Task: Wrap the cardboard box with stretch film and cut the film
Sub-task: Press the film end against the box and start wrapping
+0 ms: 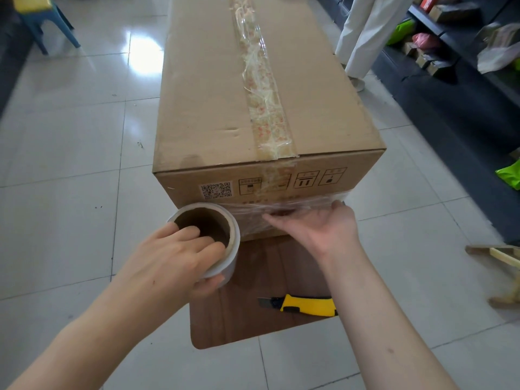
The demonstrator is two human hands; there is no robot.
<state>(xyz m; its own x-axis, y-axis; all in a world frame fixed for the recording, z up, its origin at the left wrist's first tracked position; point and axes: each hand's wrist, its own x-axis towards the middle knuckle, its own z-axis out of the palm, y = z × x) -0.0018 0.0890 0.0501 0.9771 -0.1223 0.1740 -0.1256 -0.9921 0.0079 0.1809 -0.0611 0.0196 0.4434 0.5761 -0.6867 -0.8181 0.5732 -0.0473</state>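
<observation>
A long brown cardboard box (219, 94), taped along its top seam, rests on a low dark wooden table (253, 325). My left hand (174, 257) grips a stretch film roll (216, 235), fingers inside its cardboard core, at the box's near left corner. A band of clear stretch film (287, 208) runs from the roll across the lower near face of the box. My right hand (318, 223) lies flat, fingers spread, pressing the film against that face near the right corner. A yellow utility knife (304, 304) lies on the table below my right forearm.
The floor is shiny white tile (70, 153). A blue stool (42, 21) stands at the far left. A person's white trouser legs (363, 32) are beside the box's far right. Dark shelves with goods (450, 38) line the right side; a wooden frame (501, 260) lies at the right edge.
</observation>
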